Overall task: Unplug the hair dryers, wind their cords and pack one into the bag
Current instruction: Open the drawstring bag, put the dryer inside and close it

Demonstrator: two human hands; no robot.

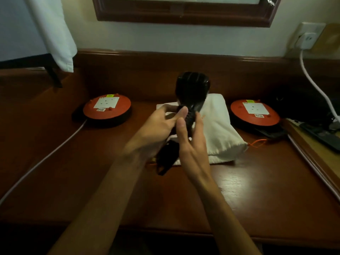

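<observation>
I have the black hair dryer point(192, 89) held upright above the middle of the table point(257, 190), nozzle end far from me, so its cord can go round the handle. My left hand point(158, 126) pinches the cord point(186, 116) at the handle; my right hand point(191, 142) curls round the handle below. The white drawstring bag point(219, 129) lies just behind, ready for packing. Two red socket reels point(106, 107) flank it; their labels are too blurred to read.

dark wooden desk point(248, 190) below framed mirror point(184, 17), pale wall point(147, 39)
</observation>
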